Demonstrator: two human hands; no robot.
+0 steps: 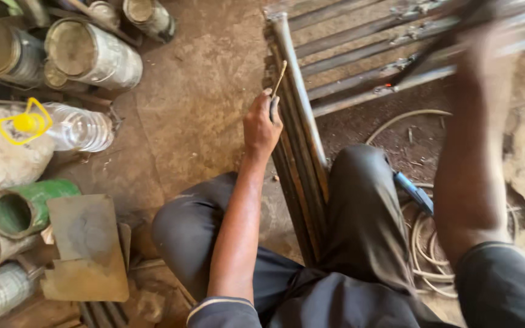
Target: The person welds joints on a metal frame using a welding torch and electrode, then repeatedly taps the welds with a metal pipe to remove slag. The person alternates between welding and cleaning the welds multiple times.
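Note:
My left hand (261, 124) grips a thin rod (279, 82), like a welding stick, and rests against the long edge bar of a metal grille frame (302, 140) that lies on the dirt floor between my knees. My right hand (487, 51) is raised at the upper right, blurred by motion, over the grille's cross bars (360, 61). A dark thin object runs from that hand toward the bars; whether the hand grips it is unclear. My legs in dark trousers straddle the frame.
Several paint tins (92, 54) and a clear plastic bottle with a yellow cap (71, 127) lie at the left. A green can (22, 209) and a rusty metal plate (86, 246) sit lower left. Coiled pale cable (423, 243) and a blue-handled tool (414, 193) lie by my right leg.

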